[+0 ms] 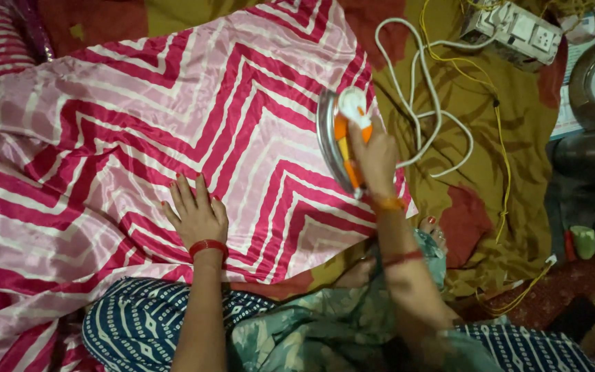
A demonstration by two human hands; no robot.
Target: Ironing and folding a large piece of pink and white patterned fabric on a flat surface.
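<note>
From the head camera we see our right hand (374, 157) wrapped tight around the orange handle of the iron (342, 138), standing on the pink zigzag cloth (173, 117) near its right edge. It looks heavy and hot-soled, so we hold only the handle. Our left hand (196, 215) lies flat and open on the cloth, which seems thin, slippery satin.

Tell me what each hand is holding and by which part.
The right hand grips the iron by its orange handle. The left hand holds nothing; it lies flat on the pink zigzag cloth.
</note>
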